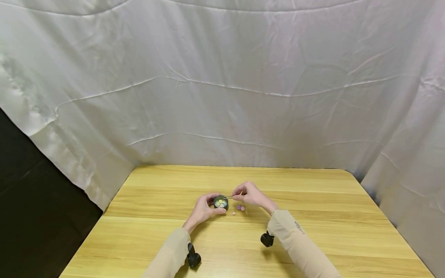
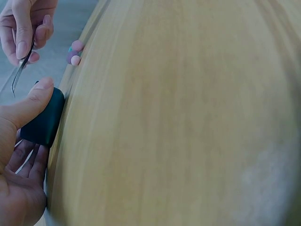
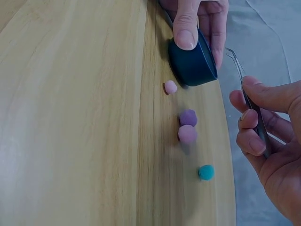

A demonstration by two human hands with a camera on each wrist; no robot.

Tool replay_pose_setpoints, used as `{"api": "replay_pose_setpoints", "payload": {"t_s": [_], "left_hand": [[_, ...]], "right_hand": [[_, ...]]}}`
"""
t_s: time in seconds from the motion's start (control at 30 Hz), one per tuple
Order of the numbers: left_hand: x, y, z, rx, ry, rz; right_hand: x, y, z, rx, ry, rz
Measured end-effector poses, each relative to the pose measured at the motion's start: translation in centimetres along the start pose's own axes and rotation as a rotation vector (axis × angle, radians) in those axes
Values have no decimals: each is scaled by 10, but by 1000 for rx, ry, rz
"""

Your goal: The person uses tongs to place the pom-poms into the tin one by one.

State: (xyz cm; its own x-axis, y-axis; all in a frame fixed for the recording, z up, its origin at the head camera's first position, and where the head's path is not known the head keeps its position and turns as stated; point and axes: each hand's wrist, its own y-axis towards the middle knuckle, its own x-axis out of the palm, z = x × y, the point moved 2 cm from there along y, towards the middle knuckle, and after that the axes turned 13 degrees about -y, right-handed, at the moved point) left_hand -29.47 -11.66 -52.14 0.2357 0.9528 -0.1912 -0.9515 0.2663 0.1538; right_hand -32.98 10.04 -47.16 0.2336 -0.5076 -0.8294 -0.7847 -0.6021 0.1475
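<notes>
In the head view, the smooth dark bowl (image 1: 226,206) stands on the table (image 1: 313,224), yellow and pale round pieces (image 1: 220,202) inside it, while the left hand (image 1: 203,208) curls thumb and fingers around its wall. The right hand (image 1: 253,194) pinches slim metal tweezers (image 1: 228,197) with fingers closed on the shaft, their tips at the bowl's mouth. Just beside the bowl lie a purple ball (image 1: 238,207) and a pink ball (image 1: 242,208), touching, and a smaller pale pink ball (image 1: 234,213) set apart. Streaked yellow wood runs widely right of the hands to a rounded far corner; behind the far edge hangs creased, satiny grey fabric (image 1: 222,108). In the left wrist view, the bowl's matte, dark teal side curves toward its base, the left thumb flat against it and the other fingers on the opposite side. From the right wrist, the balls look fuzzy, and a teal ball (image 3: 206,172) lies well apart from the bowl. The tweezers' fine tips bend at an angle with a narrow gap between them; wood grain stretches broadly on the near side of the balls.
</notes>
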Motion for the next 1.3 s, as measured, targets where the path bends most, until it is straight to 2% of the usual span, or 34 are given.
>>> {"api": "replay_pose_setpoints", "payload": {"t_s": [0.5,0.83,1.07,1.3], "left_hand": [[0,0,-3,-8,-11,3],[0,0,-3,-10,-5,-4],[-1,0,-2,-16,-1,-5],[0,0,-3,-13,5,-4]], "right_hand": [[-4,-18,16,36,8,20],[-11,-33,26,26,-43,17],[-13,-41,35,11,-46,22],[-15,-49,39,37,-29,10]]}}
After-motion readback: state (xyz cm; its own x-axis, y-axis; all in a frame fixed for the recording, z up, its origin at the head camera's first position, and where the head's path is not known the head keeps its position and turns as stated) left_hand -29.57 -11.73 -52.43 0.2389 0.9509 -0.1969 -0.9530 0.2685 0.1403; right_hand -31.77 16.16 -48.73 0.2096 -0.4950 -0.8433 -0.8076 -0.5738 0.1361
